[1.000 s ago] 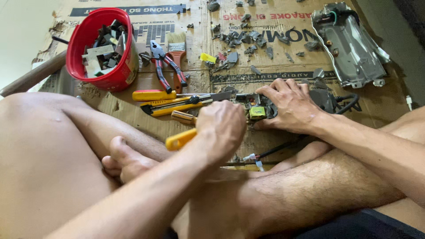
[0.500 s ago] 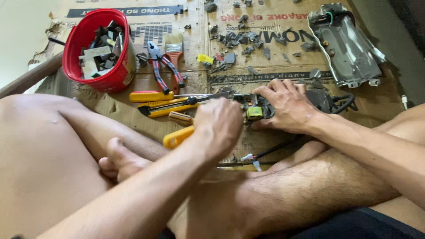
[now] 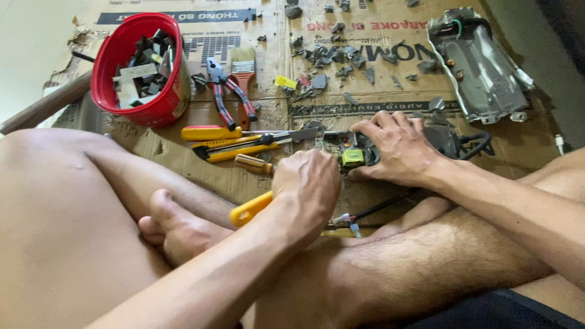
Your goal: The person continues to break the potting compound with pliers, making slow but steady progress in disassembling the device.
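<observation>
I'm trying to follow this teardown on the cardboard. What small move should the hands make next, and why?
Probably lever gently with the yellow-handled tool gripped in the left hand, because its tip points at the circuit board with the yellow component, and the right hand already presses that board down on the cardboard.

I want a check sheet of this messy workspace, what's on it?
Surface: flattened cardboard on the floor.
Job's things: circuit board with a yellow part; yellow-handled tool.
Clutter: red bucket of scrap, pliers, brush, yellow knife, grey bits, metal casing.
Grips: left hand closed on the yellow-handled tool; right hand pressing the board.
Cables: black cable under the right wrist.
Surroundings: person's bare legs, pale floor.
</observation>
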